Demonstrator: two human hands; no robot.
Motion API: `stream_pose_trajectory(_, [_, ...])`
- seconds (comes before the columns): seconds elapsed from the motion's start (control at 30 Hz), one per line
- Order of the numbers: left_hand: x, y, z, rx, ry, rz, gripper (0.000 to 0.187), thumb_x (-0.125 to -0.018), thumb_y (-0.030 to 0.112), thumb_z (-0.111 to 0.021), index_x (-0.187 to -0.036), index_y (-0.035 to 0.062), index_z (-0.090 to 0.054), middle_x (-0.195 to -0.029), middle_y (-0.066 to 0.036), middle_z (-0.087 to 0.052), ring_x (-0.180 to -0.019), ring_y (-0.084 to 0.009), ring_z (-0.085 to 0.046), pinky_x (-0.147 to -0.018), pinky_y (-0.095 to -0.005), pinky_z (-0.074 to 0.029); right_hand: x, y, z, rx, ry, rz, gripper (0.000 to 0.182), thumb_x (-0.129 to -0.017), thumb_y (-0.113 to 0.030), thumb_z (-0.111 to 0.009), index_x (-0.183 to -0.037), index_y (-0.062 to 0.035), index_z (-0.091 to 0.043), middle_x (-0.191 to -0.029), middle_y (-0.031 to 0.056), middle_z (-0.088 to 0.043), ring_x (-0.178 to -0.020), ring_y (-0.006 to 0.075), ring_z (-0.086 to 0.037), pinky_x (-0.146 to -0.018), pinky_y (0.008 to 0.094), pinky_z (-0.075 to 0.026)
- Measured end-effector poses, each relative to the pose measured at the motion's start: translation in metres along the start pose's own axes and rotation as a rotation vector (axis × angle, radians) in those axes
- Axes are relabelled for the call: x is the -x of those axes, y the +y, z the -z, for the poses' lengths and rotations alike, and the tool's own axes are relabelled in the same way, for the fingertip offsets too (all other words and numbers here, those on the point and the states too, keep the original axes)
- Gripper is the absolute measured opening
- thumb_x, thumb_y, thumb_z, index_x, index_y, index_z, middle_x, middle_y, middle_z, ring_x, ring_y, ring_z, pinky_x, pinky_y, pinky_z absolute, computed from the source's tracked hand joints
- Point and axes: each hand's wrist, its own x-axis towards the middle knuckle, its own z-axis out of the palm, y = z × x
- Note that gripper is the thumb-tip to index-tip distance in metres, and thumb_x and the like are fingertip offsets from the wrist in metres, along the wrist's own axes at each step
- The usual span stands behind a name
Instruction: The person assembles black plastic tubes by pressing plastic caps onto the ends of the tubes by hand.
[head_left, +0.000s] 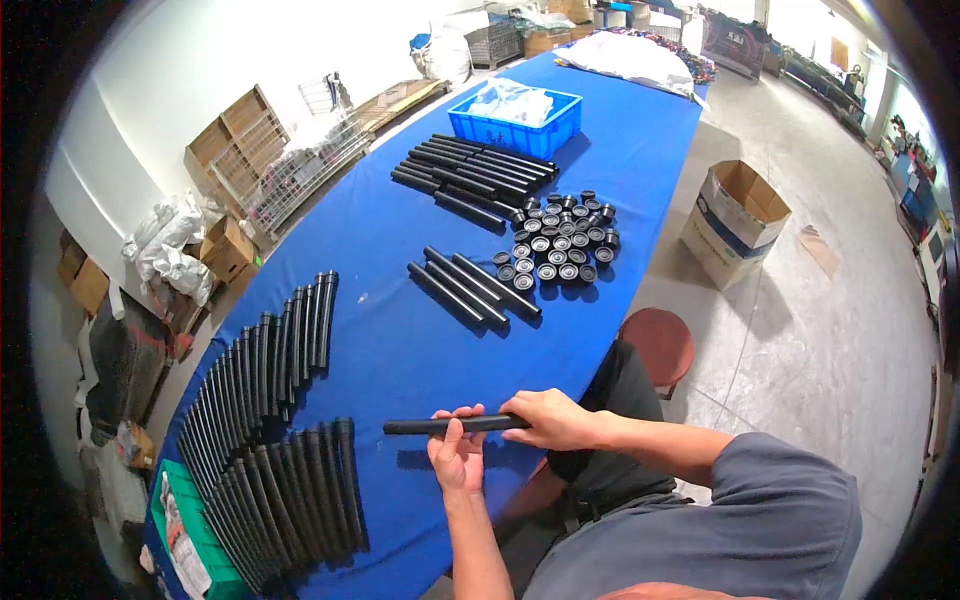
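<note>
A black tube (pixel 405 427) lies level above the near part of the blue table. My left hand (pixel 460 455) holds it around the middle, fingers and thumb on either side. My right hand (pixel 548 419) wraps round its right end and hides that end. Farther up the table are a few loose black tubes (pixel 455 290), and right of them a cluster of round black caps (pixel 560 243). Several more tubes (pixel 470 170) lie side by side behind these. Two rows of black tubes with thicker ends (pixel 265 365) (pixel 300 490) are laid out at the left.
A blue crate (pixel 545 130) with white plastic bags stands at the far part of the table (pixel 640 170). A green crate (pixel 205 545) is at the lower left. Beyond the right edge are a red stool (pixel 658 345) and an open cardboard box (pixel 735 225) on the floor.
</note>
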Motion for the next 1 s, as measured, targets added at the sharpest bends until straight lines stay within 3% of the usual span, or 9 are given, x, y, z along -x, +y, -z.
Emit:
stream_pose_trajectory(0.07, [0.002,-0.001,-0.003,0.009,-0.032,0.008,0.022,-0.097,0.003,-0.066,-0.117,0.0097,-0.059,-0.117,-0.02,-0.07,-0.119,-0.0384,-0.065,-0.099,-0.0551,-0.058,-0.01,-0.009,0.02,-0.308,-0.213,-0.266,0.039,-0.094,-0.036,-0.071,-0.108,0.0006,-0.07,-0.085,0.0228,-0.071,-0.08,0.04,-0.07,-0.071,0.0464,-0.054])
stream_pose_trajectory(0.13, [-0.001,-0.001,-0.011,0.03,-0.009,0.014,0.022,-0.098,0.003,-0.066,-0.117,0.0101,-0.059,-0.116,-0.02,-0.07,-0.119,-0.0382,-0.065,-0.098,-0.0548,-0.058,-0.01,0.003,0.012,-0.218,-0.095,-0.136,0.038,-0.092,-0.035,-0.073,-0.107,-0.0006,-0.069,-0.087,0.0217,-0.07,-0.08,0.0391,-0.07,-0.07,0.0483,-0.054])
stream_pose_trajectory(0.23, [-0.001,0.0,-0.015,0.048,0.057,0.005,0.022,-0.098,0.003,-0.065,-0.117,0.0106,-0.058,-0.114,-0.019,-0.07,-0.118,-0.0379,-0.066,-0.097,-0.0541,-0.058,-0.006,-0.003,0.005,0.203,0.084,0.143,0.036,-0.09,-0.034,-0.075,-0.103,-0.0016,-0.066,-0.089,0.0205,-0.069,-0.082,0.0389,-0.069,-0.07,0.0498,-0.054])
stream_pose_trajectory(0.33, [0.001,-0.002,-0.005,0.013,0.005,-0.019,0.021,-0.098,0.002,-0.065,-0.116,0.0107,-0.057,-0.113,-0.019,-0.07,-0.117,-0.0379,-0.066,-0.096,-0.0531,-0.059,-0.005,0.001,0.008,0.011,-0.108,-0.041,0.037,-0.091,-0.03,-0.075,-0.114,-0.0043,-0.063,-0.09,0.0152,-0.065,-0.083,0.0361,-0.067,-0.07,0.0468,-0.053])
stream_pose_trajectory(0.37, [-0.001,-0.003,-0.005,0.013,0.0,-0.014,0.021,-0.098,0.001,-0.065,-0.115,0.0106,-0.057,-0.113,-0.019,-0.07,-0.116,-0.038,-0.066,-0.096,-0.053,-0.06,-0.003,-0.004,0.009,0.053,-0.082,-0.061,0.032,-0.091,-0.03,-0.073,-0.102,-0.0028,-0.061,-0.091,0.0176,-0.066,-0.085,0.0405,-0.068,-0.073,0.0503,-0.054])
stream_pose_trajectory(0.73, [0.0,-0.002,-0.007,-0.005,0.016,-0.021,0.019,-0.096,0.004,-0.069,-0.112,0.0111,-0.061,-0.113,-0.018,-0.072,-0.116,-0.038,-0.067,-0.097,-0.0534,-0.059,-0.003,0.002,-0.002,0.132,-0.058,-0.017,0.033,-0.091,-0.029,-0.072,-0.107,-0.0031,-0.061,-0.094,0.0172,-0.065,-0.089,0.0393,-0.067,-0.074,0.0507,-0.055])
stream_pose_trajectory(0.9, [0.0,-0.005,-0.016,-0.032,0.057,-0.035,0.019,-0.097,0.004,-0.067,-0.112,0.0121,-0.06,-0.114,-0.018,-0.071,-0.117,-0.0377,-0.066,-0.1,-0.0554,-0.057,-0.003,-0.001,-0.003,0.32,0.064,0.114,0.032,-0.085,-0.023,-0.075,-0.108,-0.0059,-0.061,-0.091,0.0118,-0.064,-0.085,0.0336,-0.068,-0.066,0.0461,-0.056])
stream_pose_trajectory(1.0, [0.0,-0.003,-0.011,-0.044,0.014,-0.013,0.02,-0.096,0.003,-0.067,-0.113,0.0115,-0.06,-0.114,-0.018,-0.071,-0.117,-0.0389,-0.066,-0.103,-0.0585,-0.053,-0.003,0.003,-0.004,0.176,0.091,0.088,0.034,-0.085,-0.028,-0.078,-0.107,-0.0057,-0.065,-0.086,0.0116,-0.066,-0.079,0.0318,-0.069,-0.062,0.0423,-0.056])
